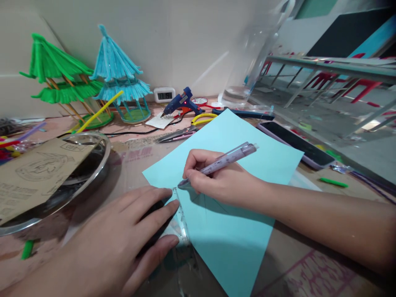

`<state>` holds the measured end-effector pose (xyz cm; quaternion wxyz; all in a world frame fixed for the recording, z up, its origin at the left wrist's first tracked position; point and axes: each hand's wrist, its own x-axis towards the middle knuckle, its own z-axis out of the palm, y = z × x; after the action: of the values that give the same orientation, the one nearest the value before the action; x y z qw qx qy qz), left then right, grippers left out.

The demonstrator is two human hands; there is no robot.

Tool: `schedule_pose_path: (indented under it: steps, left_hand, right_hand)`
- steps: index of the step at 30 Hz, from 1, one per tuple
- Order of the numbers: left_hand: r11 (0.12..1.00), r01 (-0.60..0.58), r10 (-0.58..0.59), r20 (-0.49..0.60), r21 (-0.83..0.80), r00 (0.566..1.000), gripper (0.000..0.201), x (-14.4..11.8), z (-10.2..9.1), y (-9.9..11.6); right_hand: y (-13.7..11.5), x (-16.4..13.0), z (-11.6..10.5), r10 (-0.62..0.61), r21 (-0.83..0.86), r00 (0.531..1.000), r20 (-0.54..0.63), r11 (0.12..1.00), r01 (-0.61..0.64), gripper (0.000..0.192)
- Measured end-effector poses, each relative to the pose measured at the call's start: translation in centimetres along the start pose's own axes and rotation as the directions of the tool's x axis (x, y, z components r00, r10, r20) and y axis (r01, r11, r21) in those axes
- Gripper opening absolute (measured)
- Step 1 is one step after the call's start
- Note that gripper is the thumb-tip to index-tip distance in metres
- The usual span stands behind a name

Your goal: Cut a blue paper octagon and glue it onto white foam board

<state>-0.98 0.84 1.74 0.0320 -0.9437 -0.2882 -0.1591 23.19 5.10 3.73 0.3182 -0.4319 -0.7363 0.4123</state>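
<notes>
1. at far left on the bench (9, 251), a printed brown cardboard piece (40, 173) lies across your metal bowl (107, 154).
2. behind the bowl stands a green fuzzy-stemmed pavilion model (66, 76), with a blue pavilion model (117, 62) beside it.
3. your left hand (125, 227) has its grip spread, fingertips resting on a clear straightedge (182, 222) along the paper's left side.
4. a blue glue gun (184, 103) sits farther back.
5. your right hand (210, 173) has its grip closed around a patterned pen (230, 159), the tip just beside the straightedge's upper end.
6. the light-blue paper (238, 132) lies beneath that hand, faintly lined.
7. a phone (297, 144) lies right of the paper.
</notes>
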Motion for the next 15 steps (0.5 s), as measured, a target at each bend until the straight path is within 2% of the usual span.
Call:
schedule_pose_path:
  steps: [15]
  left_hand:
    - [1.0, -0.01, 0.01, 0.005, 0.011, 1.0, 0.04, 0.05, -0.1, -0.03]
  right_hand:
    - [-0.11, 0.03, 0.04, 0.003, -0.023, 1.0, 0.009, 1.0, -0.002, 0.008]
